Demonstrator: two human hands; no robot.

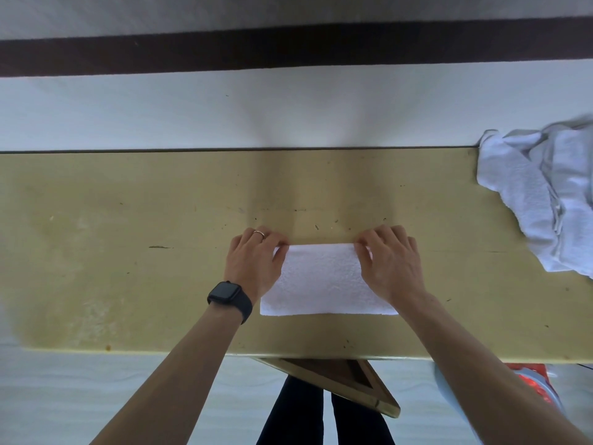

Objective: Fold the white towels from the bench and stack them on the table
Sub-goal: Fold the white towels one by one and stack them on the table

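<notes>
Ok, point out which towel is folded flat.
The white towel held at its far corners by the left hand and right hand: a flat rectangle. The other towels lie crumpled in a heap at the right edge.

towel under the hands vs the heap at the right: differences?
The folded towel lies flat, a neat rectangle; the heap is crumpled. The left hand and right hand pinch the folded towel's far corners; nothing touches the heap. Both are pale cloth on the yellow top.

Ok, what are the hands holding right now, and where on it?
Both hold the folded white towel: the left hand pinches its far left corner, the right hand its far right corner.
</notes>
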